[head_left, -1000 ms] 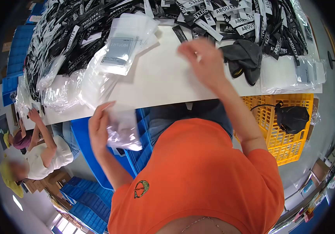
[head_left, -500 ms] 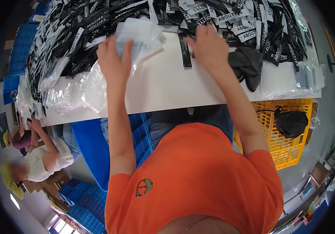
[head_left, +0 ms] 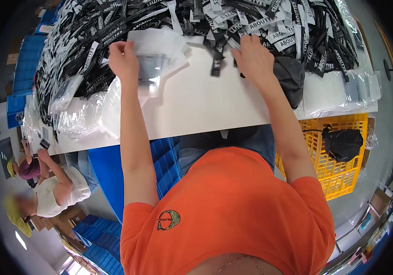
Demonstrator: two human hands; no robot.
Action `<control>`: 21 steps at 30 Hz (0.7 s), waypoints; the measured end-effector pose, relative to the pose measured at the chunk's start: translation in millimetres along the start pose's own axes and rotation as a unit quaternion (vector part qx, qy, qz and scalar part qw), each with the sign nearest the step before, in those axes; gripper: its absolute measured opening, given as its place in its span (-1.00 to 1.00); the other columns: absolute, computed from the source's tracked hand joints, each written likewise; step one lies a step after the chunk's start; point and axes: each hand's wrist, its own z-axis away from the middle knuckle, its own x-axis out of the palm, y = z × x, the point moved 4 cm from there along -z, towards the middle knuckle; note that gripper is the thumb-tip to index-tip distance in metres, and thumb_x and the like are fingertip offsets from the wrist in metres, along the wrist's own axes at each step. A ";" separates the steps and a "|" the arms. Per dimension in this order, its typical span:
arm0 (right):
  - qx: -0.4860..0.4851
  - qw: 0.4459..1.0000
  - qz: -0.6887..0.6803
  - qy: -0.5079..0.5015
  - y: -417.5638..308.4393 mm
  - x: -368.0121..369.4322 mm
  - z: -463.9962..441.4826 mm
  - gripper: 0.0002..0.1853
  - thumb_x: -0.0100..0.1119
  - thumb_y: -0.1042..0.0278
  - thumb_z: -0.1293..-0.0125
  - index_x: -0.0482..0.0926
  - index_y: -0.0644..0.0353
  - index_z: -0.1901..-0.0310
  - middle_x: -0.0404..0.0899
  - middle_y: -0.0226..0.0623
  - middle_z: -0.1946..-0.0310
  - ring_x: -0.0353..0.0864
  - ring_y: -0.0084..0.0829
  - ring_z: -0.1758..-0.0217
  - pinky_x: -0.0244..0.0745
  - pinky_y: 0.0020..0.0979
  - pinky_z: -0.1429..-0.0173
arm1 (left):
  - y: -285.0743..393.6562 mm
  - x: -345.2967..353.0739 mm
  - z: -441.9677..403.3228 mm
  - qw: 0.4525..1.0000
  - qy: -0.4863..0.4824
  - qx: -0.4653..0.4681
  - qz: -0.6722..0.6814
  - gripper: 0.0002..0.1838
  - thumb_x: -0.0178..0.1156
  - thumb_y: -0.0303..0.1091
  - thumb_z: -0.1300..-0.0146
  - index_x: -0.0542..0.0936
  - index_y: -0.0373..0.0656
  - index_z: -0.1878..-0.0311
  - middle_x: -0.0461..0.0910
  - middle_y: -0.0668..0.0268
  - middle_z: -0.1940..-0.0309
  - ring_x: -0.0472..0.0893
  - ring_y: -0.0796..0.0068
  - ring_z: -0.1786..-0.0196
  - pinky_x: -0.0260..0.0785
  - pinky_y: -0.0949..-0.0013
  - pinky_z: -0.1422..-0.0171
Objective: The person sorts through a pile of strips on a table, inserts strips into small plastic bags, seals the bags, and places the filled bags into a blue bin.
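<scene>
My left hand (head_left: 123, 62) is at the left edge of a stack of clear plastic bags with a grey printed panel (head_left: 149, 68); its fingertips are pinched on the top bag's edge. My right hand (head_left: 256, 62) is over the near edge of a heap of black and white ABOUTYES strips (head_left: 262, 23), thumb and fingers apart, with nothing visibly held. Left of its thumb, a slightly blurred black strip (head_left: 216, 66) lies over the white table (head_left: 196, 98). A dark grey cloth item (head_left: 290, 80) is partly hidden behind my right wrist.
More clear bags lie at the left (head_left: 79, 114) and right (head_left: 329, 94) of the table. Below the table are blue crates (head_left: 165, 160) and a yellow crate (head_left: 338, 178) with a black bag (head_left: 343, 143). Two people are at the far left.
My left hand has risen from below the table edge to the bag stack, and its fingers have closed. My right hand shifted slightly right. A black strip was pulled out from the heap's edge.
</scene>
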 end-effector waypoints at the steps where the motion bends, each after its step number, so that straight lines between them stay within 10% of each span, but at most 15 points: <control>1: -0.024 0.999 0.004 0.030 2.8 -5.1 1.2 -0.65 0.32 0.22 -0.37 0.50 0.29 0.01 0.62 -0.04 0.07 0.72 0.05 0.18 0.61 0.05 0.07 | 14.2 -12.8 3.7 0.997 0.024 0.024 0.063 -0.74 0.39 -0.22 -0.35 0.60 -0.21 0.15 0.67 0.16 0.29 0.64 0.22 0.22 0.48 0.19 0.03; 5: -0.040 0.985 -0.158 0.064 3.8 -19.9 31.3 -0.73 0.22 0.24 -0.48 0.47 0.27 0.02 0.65 -0.15 0.22 0.63 -0.11 0.26 0.51 -0.21 0.11 | 74.7 -58.8 25.2 0.994 0.027 0.065 0.082 -0.90 0.24 -0.44 -0.45 0.53 -0.24 0.15 0.62 0.28 0.39 0.60 0.51 0.34 0.44 0.41 0.18; 9: 0.094 0.739 -0.657 -0.115 -26.4 -14.5 68.2 -0.80 0.19 0.36 -0.51 0.49 0.21 -0.06 0.51 -0.52 0.38 0.41 -0.68 0.38 0.34 -0.49 0.29 | 88.6 -52.0 82.4 0.972 -0.116 0.037 0.202 -0.93 0.18 -0.56 -0.44 0.49 -0.25 0.09 0.60 0.32 0.32 0.61 0.60 0.24 0.42 0.51 0.08; 11: 0.016 0.833 -0.541 -0.111 -46.4 -34.3 76.1 -0.83 0.31 0.39 -0.46 0.62 0.26 0.02 0.60 -0.52 0.38 0.45 -0.70 0.35 0.42 -0.53 0.19 | 102.4 -47.4 114.9 0.962 -0.168 0.023 0.214 -0.93 0.15 -0.60 -0.43 0.48 -0.27 0.09 0.60 0.31 0.32 0.64 0.57 0.22 0.44 0.47 0.06; 16: 0.023 0.783 -0.581 -0.221 -48.2 -2.1 75.3 -0.87 0.47 0.41 -0.27 0.73 0.28 0.30 0.70 -0.46 0.39 0.60 -0.70 0.29 0.50 -0.56 0.13 | 123.0 -53.5 149.8 0.968 -0.189 0.071 0.149 -0.70 0.25 -0.62 -0.31 0.60 -0.15 -0.08 0.64 0.25 0.22 0.68 0.44 0.24 0.51 0.43 0.12; 19: 0.070 0.774 -0.570 -0.267 -48.1 -6.4 77.6 -0.84 0.53 0.39 -0.19 0.73 0.27 0.36 0.71 -0.44 0.44 0.63 -0.68 0.33 0.50 -0.55 0.17 | 143.1 -55.4 163.2 0.910 -0.208 0.358 -0.005 -0.63 0.36 -0.60 -0.16 0.68 -0.06 -0.04 0.65 0.24 0.10 0.69 0.33 0.24 0.56 0.36 0.19; 21: 0.062 0.726 -0.628 -0.272 -54.4 -7.0 83.9 -0.82 0.54 0.38 -0.18 0.71 0.26 0.42 0.66 -0.48 0.50 0.57 -0.70 0.38 0.45 -0.57 0.22 | 136.9 -52.1 168.5 0.923 -0.206 0.323 0.036 -0.72 0.41 -0.56 -0.08 0.68 -0.08 0.12 0.64 0.23 0.03 0.69 0.28 0.24 0.59 0.31 0.21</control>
